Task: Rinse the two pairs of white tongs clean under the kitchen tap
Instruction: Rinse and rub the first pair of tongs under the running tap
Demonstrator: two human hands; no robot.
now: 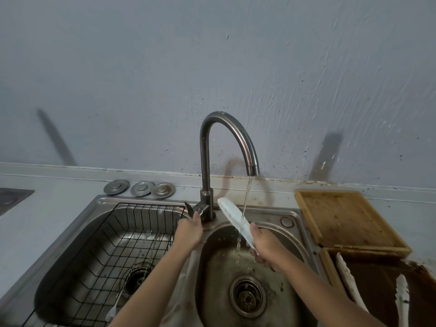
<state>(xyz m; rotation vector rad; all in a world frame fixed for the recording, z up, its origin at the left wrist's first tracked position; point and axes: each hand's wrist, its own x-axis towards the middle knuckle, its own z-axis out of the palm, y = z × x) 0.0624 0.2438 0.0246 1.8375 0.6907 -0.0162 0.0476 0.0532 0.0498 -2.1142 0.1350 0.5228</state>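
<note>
Rinsing white tongs (236,222) under running tap (226,142).

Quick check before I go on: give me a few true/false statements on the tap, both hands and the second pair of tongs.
1. Water runs from the tap. True.
2. The right hand holds white tongs under the stream. True.
3. The left hand rests in the wire basket. False: it is at the tap handle.
4. The second pair of tongs lies in the round basin. False: it lies on the dark tray at right.
</note>
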